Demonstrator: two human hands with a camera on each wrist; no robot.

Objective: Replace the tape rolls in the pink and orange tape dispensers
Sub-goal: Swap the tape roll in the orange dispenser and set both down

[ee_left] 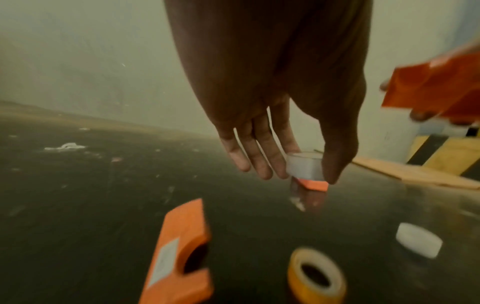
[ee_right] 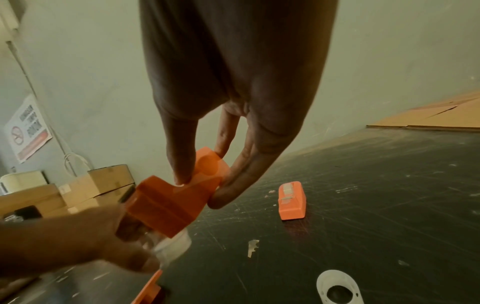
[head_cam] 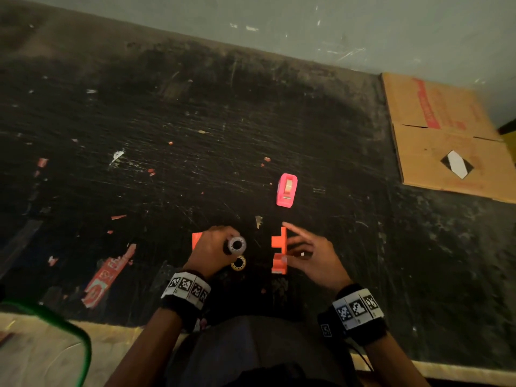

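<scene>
My left hand (head_cam: 220, 245) grips a clear tape roll (head_cam: 236, 244), pinched between thumb and fingers in the left wrist view (ee_left: 305, 166). My right hand (head_cam: 296, 251) pinches one orange dispenser half (head_cam: 279, 250) between thumb and fingers, held above the table (ee_right: 168, 201) close to the roll. The other orange half (ee_left: 179, 253) lies flat on the table under my left hand. A yellow tape roll (ee_left: 315, 275) lies beside it. The pink dispenser (head_cam: 287, 190), with tape in it, stands farther back.
A white round hub (ee_right: 337, 288) lies on the black scratched table (head_cam: 167, 163) near my hands. Flat cardboard (head_cam: 446, 135) covers the far right corner. Paper and tape scraps litter the left side. The wall runs along the back edge.
</scene>
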